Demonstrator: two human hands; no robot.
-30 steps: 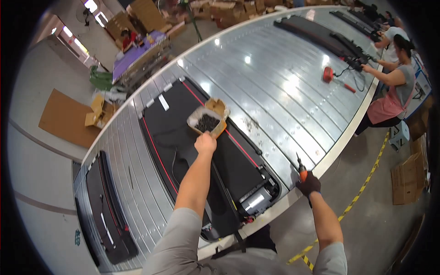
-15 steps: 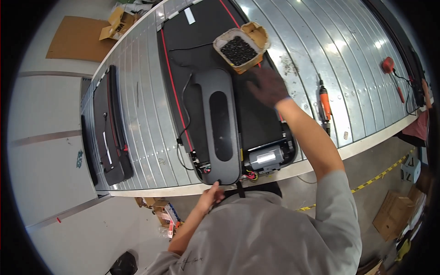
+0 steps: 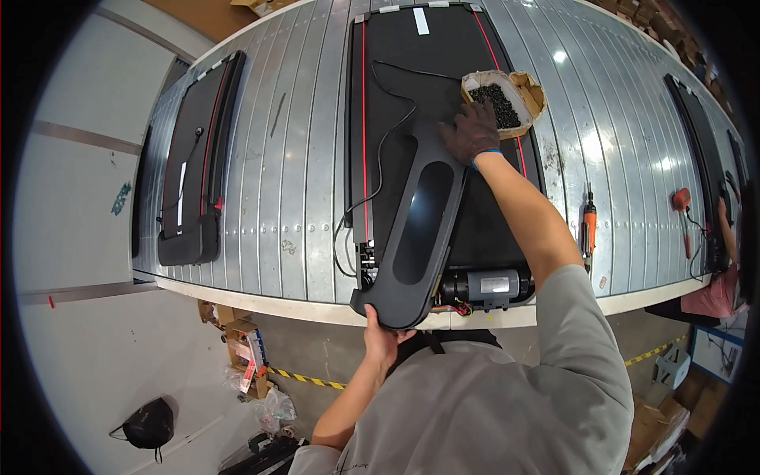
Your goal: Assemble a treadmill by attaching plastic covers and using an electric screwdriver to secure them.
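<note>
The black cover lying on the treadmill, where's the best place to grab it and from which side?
Probably by its two ends. The cover is long and curved, lying slantwise over the treadmill. The left hand grips its near rounded end from the table edge; the gloved right hand rests on the far end from above, beside the box. Its long recess offers little grip.

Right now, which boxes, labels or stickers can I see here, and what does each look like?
Small cardboard box: on the black treadmill deck by the gloved right hand, open, brown, full of dark screws.
White sticker: far end of that deck, narrow strip.
Motor label: on the black motor at the near edge, pale rectangle.
Cardboard box: on the floor under the table, open, brown.
</note>
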